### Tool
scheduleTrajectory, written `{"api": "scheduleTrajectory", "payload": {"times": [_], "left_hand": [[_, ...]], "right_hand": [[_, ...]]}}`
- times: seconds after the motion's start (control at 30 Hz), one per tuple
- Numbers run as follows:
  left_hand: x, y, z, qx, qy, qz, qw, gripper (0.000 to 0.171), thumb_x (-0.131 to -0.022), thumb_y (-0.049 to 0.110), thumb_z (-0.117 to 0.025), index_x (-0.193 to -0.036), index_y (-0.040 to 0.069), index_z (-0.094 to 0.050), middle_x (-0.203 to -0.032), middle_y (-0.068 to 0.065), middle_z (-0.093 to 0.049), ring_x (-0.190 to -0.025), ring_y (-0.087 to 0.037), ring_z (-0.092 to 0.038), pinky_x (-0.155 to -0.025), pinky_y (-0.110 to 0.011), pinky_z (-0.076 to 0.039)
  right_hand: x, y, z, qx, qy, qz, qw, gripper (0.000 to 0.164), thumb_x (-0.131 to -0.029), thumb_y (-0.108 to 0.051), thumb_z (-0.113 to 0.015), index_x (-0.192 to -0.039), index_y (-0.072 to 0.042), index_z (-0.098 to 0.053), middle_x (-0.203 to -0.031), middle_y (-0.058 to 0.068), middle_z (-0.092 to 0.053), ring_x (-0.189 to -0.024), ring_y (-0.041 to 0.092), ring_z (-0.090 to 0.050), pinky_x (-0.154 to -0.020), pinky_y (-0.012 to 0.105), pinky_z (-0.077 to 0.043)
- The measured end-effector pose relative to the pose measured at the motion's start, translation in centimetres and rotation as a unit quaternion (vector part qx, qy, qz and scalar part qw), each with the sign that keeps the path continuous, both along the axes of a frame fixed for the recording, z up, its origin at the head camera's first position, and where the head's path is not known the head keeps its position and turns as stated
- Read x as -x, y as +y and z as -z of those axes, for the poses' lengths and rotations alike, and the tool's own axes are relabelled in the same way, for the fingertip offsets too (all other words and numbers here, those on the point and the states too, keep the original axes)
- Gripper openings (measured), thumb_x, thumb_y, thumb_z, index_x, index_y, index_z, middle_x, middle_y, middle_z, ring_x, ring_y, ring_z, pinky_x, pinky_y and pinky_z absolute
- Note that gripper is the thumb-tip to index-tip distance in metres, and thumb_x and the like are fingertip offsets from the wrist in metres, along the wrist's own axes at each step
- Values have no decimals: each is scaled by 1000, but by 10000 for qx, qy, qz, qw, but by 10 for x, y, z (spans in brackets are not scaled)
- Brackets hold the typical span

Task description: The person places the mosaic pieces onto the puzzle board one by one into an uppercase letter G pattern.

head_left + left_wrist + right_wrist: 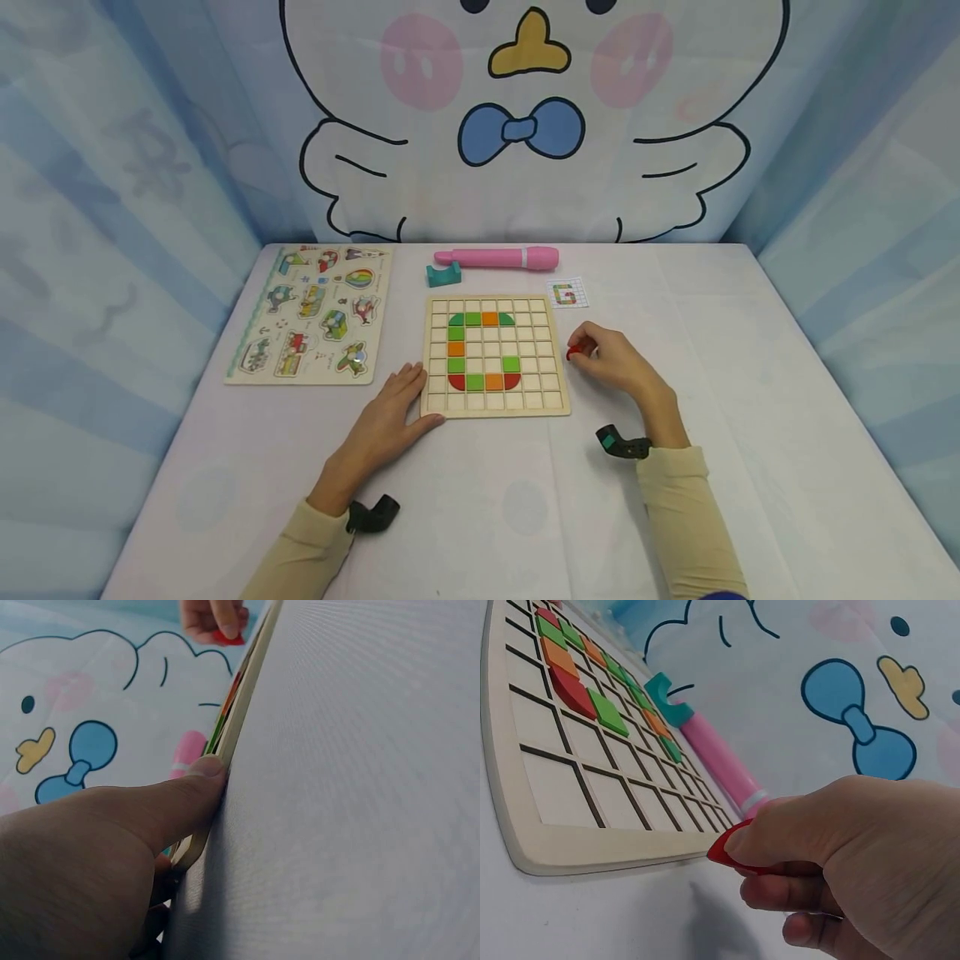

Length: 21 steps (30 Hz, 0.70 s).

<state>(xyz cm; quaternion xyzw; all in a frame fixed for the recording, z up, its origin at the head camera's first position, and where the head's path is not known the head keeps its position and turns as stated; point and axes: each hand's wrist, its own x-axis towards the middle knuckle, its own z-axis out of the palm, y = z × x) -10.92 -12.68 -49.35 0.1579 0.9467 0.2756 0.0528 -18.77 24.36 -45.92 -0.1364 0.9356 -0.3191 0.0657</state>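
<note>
A square wooden grid board [534, 408] lies on the table, with green, orange and red tiles [474, 382] set in a G-like outline. My left hand [384, 423] rests at its near left corner, fingers along the left side. In the left wrist view the thumb [176, 802] presses the board's edge [251, 682]. My right hand [611, 358] is just beyond the right edge, pinching a small red tile [739, 847] between thumb and fingers. That tile has a curved side and a pointed tip; part of it is hidden by the thumb.
Behind the board lie a pink pen-like stick [487, 258] and a teal cradle-shaped piece [444, 275]. A small card [567, 293] with a coloured grid pattern sits at the board's far right corner. To the left lies a picture puzzle board [255, 317].
</note>
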Motion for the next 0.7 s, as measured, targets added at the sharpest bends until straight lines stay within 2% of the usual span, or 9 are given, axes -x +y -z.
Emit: {"api": "scheduleTrajectory", "payload": {"times": [0.17, 0.3, 0.47, 0.7], "left_hand": [[0, 0, 0, -5, -15, -2, 10000, 83, -92, 47, -70, -153, 1, -39, -162, -14, -34, -154, -32, -26, -127, -49, -25], [0, 0, -1, -34, -30, 3, 10000, 82, -91, 46, -70, -152, 1, -39, -163, -13, -34, -154, -32, -26, -127, -49, -24], [0, 0, 0, -37, -25, 17, 10000, 82, -91, 47, -70, -152, 1, -39, -163, -13, -34, -154, -31, -26, -127, -48, -24], [0, 0, 0, -43, 12, 28, 10000, 82, -91, 47, -70, -152, 1, -40, -163, -13, -35, -154, -31, -26, -128, -48, -23]], "right_hand": [[0, -7, -3, 152, -72, -112, 9998, 20, -93, -6, -66, -112, -3, -63, -97, 10, -66, -86, 19, -57, -75, 28, -50], [1, -13, -4, 80, 107, -396, 9991, 25, -94, -4, -65, -119, 0, -65, -105, 12, -67, -89, 20, -58, -80, 32, -53], [2, -21, -6, -85, 277, -568, 9980, 19, -96, -6, -65, -114, -2, -70, -105, 9, -66, -89, 19, -57, -81, 33, -52], [9, -34, -9, 30, 383, -688, 9969, 13, -95, -7, -67, -108, -5, -70, -104, 8, -71, -95, 21, -62, -88, 41, -55]]}}
